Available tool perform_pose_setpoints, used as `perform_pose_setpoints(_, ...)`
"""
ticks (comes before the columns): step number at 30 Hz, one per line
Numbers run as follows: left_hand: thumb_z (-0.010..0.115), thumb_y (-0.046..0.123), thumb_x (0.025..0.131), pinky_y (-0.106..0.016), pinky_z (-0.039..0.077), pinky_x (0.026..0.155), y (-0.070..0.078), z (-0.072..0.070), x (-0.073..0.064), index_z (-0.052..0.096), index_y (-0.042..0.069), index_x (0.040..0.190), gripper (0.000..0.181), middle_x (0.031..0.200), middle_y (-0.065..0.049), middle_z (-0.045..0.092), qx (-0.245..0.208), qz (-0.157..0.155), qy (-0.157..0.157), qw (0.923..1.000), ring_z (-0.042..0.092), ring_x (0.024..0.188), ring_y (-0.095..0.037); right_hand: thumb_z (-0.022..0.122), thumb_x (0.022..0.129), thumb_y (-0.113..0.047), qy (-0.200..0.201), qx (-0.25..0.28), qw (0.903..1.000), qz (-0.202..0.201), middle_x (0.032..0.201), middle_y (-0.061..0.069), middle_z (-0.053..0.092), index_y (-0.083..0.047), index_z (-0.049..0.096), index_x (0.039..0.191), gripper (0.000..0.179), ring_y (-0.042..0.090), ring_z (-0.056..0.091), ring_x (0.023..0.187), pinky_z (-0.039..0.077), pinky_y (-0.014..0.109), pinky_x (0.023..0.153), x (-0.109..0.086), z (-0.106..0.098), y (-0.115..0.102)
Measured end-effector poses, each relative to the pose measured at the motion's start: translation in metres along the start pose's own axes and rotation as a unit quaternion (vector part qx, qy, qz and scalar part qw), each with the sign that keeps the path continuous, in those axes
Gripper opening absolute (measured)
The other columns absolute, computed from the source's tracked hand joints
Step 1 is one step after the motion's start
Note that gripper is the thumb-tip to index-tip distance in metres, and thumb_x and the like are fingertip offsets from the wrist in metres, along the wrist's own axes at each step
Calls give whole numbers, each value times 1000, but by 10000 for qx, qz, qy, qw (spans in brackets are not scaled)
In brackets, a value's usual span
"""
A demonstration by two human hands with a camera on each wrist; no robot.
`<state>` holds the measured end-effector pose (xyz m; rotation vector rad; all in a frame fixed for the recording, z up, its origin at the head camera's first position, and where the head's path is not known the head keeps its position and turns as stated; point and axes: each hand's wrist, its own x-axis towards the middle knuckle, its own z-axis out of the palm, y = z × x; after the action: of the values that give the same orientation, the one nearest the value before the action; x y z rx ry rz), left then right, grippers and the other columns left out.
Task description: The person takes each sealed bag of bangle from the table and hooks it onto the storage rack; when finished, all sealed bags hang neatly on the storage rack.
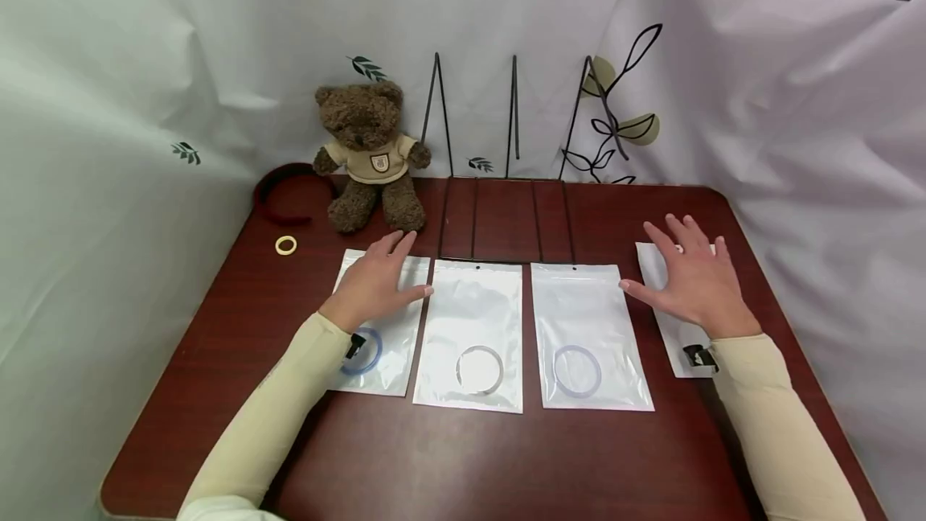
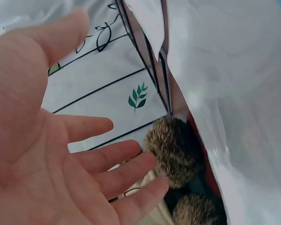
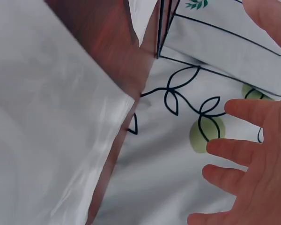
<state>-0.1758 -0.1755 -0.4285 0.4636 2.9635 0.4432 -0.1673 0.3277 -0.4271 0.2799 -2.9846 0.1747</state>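
Several white zip pouches lie in a row on the table. My left hand is over the leftmost pouch, fingers spread and holding nothing; a blue ring shows through its front, partly behind the wrist. The second pouch shows a clear ring, and the third pouch a pale violet ring. Over the rightmost pouch is my right hand, also spread with nothing in it, hiding much of that pouch. Both wrist views show extended fingers, apart from the white pouches.
A brown teddy bear in a beige shirt sits at the back left. Beside it are a dark red headband and a small cream ring. A black wire rack stands behind the middle pouches. White patterned curtains surround the table.
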Motion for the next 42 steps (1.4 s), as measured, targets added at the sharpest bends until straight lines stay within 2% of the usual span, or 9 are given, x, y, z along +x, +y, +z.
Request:
perform_pose_setpoints(4,69,54,90,-55,43,109,5,3,14,27,19,160,89,154,-15,40,-691,178,-64,9974,47,138,-35,68,78,-72,205,236,9995,-33,159,23,35,-16,39,155,99,45,29,148,29,71,108,-3,1,11)
perform_pose_setpoints(8,67,42,96,-52,44,109,8,7,31,33,20,157,74,151,-13,42,-968,221,-282,9947,50,135,-32,67,82,-69,147,358,9992,77,158,23,36,-14,40,155,95,47,36,141,37,72,99,-6,1,20)
perform_pose_setpoints(12,64,28,100,-49,48,104,9,11,48,41,17,153,59,147,-13,47,-1113,225,-313,9930,55,129,-31,65,85,-66,-42,592,9979,268,157,25,36,-14,37,156,92,49,35,140,36,74,95,-8,2,32)
perform_pose_setpoints(19,62,10,99,-43,53,96,7,22,69,50,15,146,48,134,-12,59,-1397,-71,-159,9900,63,118,-28,66,90,-58,-356,1213,9909,469,151,31,38,-6,36,154,88,50,32,140,27,66,109,-11,10,62)
perform_pose_setpoints(26,70,8,93,-41,53,94,10,31,71,55,15,143,53,130,-11,62,-1501,-446,-151,9876,63,113,-27,62,92,-60,-736,1476,9830,804,152,32,36,-4,34,155,89,52,31,139,26,67,108,-17,13,81)
perform_pose_setpoints(33,75,14,90,-39,54,87,10,36,73,59,15,139,52,129,-11,61,-1694,-508,36,9842,65,106,-24,65,91,-57,-1245,1389,9789,830,155,36,30,4,28,155,95,58,27,139,26,70,107,-14,17,106)
perform_pose_setpoints(37,76,15,89,-37,51,85,8,39,74,61,14,138,51,122,-9,61,-1891,-593,114,9801,63,99,-21,72,86,-57,-1540,1370,9753,792,155,38,27,4,26,156,103,59,26,139,26,71,106,-14,18,112)
perform_pose_setpoints(42,77,15,88,-36,49,85,4,41,76,59,12,141,55,111,-8,63,-2317,-671,131,9704,60,97,-21,80,81,-51,-1501,1601,9735,643,152,39,31,5,30,154,104,59,28,138,27,70,106,-10,17,112)
